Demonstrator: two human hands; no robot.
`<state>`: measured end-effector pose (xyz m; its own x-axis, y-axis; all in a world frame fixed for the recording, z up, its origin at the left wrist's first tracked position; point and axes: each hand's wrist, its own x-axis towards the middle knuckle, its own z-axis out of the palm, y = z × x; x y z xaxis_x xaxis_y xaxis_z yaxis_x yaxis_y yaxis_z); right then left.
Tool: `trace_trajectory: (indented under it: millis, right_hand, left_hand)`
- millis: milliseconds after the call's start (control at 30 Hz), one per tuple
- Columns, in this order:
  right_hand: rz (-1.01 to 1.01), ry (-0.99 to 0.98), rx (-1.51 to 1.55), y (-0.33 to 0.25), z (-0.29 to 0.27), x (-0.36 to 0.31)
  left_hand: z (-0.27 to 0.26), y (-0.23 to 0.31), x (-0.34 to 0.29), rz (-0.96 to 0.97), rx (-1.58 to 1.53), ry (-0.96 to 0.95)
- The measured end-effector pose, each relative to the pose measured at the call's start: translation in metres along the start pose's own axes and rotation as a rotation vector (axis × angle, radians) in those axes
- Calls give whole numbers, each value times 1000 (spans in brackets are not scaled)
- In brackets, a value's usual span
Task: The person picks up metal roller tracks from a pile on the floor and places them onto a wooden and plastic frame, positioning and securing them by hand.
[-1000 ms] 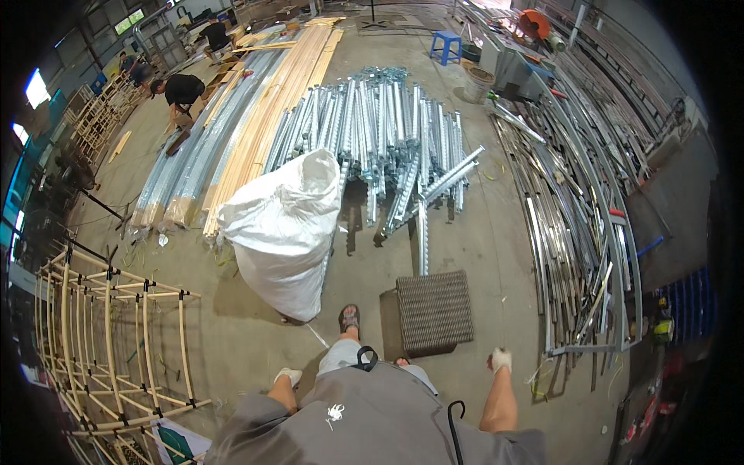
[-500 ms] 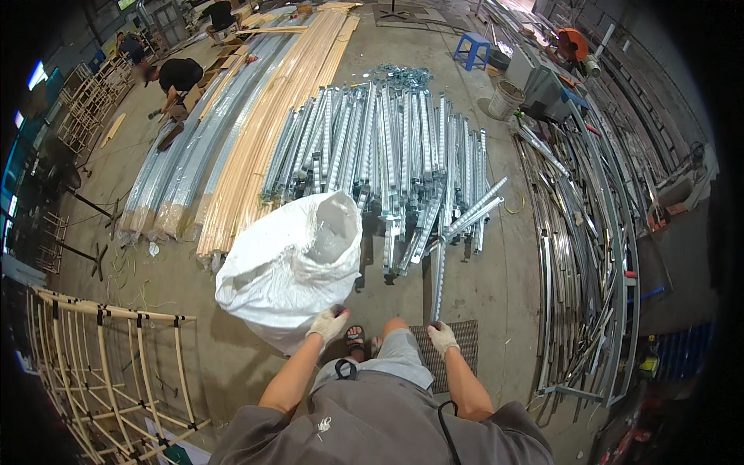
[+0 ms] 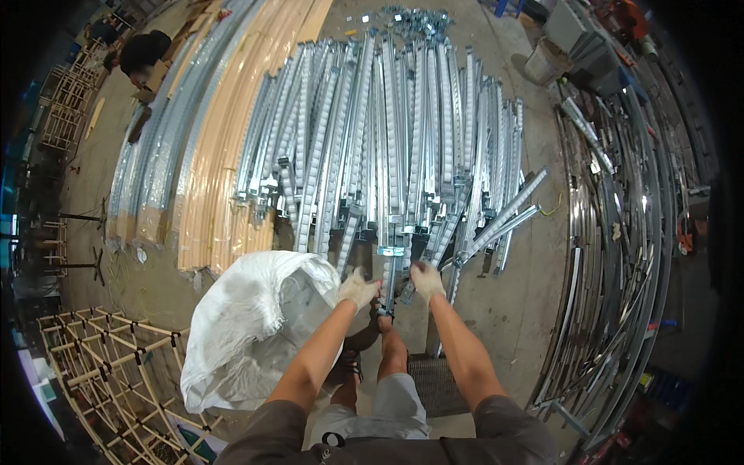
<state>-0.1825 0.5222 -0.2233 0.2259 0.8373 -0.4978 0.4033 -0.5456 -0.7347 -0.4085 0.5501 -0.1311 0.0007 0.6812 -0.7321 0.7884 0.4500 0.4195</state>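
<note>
My left hand (image 3: 358,290), in a pale glove, is beside the mouth of a white woven sack (image 3: 232,329). Its fingers are curled close to a metal roller track (image 3: 389,285) that points toward my feet; whether they grip anything is hidden. Across that track, my right hand (image 3: 426,281), gloved too, is closed around a slanting roller track (image 3: 408,294) whose shiny end shows below the fingers. A bluish metal bracket (image 3: 391,251) lies across the track between my hands. Ahead spreads a large pile of such roller tracks (image 3: 372,147).
Plastic-wrapped long bars (image 3: 225,147) lie to the left, where a person (image 3: 145,53) crouches. A tan pipe frame (image 3: 116,353) stands near left. On the right, a rack of metal lengths (image 3: 601,256) runs forward. Loose brackets (image 3: 418,23), a bucket (image 3: 546,62) and a woven mat (image 3: 440,385) are on the floor.
I have bent forward, and both hands have moved ahead toward the pile. My right hand has let go of a track end by the mat. My left hand has left the sack's lower side.
</note>
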Motion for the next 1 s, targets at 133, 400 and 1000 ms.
trace_trajectory:
  millis: [133,400,1000]
  right_hand:
    - [21,8,84,-63,1,108]
    - [30,88,-444,-95,43,202]
    - [277,-194,584,-182,-43,181]
  left_hand:
    - [22,36,105,-129,-24,60]
    - [69,49,191,-237,62,56]
    - [-45,91,132,-217,-1309,-409]
